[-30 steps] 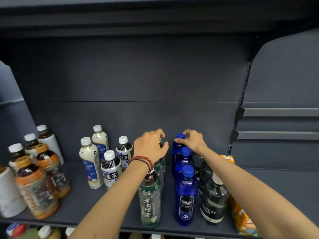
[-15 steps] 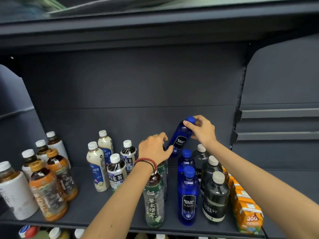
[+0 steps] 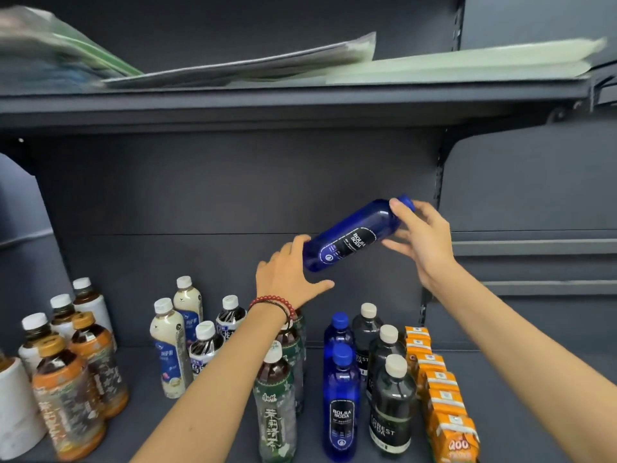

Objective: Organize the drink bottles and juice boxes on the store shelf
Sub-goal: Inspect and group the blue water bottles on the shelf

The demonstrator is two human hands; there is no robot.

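Note:
My right hand (image 3: 422, 238) grips the neck end of a blue Bolsa Soda bottle (image 3: 350, 238), held nearly level in the air above the shelf (image 3: 213, 406). My left hand (image 3: 287, 279) is spread under the bottle's base with its fingers touching it. Below stand two more blue soda bottles (image 3: 340, 399) in a row, dark Forest Soda bottles (image 3: 392, 409) to their right, and a row of orange juice boxes (image 3: 445, 406) at far right. Green-label tea bottles (image 3: 275, 409) stand under my left forearm.
Milk tea bottles (image 3: 168, 345) and black oolong bottles (image 3: 205, 345) stand left of centre. Orange-label tea bottles (image 3: 68, 396) and white-wrapped bottles (image 3: 36, 339) crowd the left end. The upper shelf (image 3: 300, 101) carries flat green-edged packages (image 3: 253, 65). A slotted upright (image 3: 437, 202) bounds the bay on the right.
My right hand has lifted the rear blue soda bottle out of its row and tipped it nearly level. My left hand has left the green tea bottle and risen to the bottle's base.

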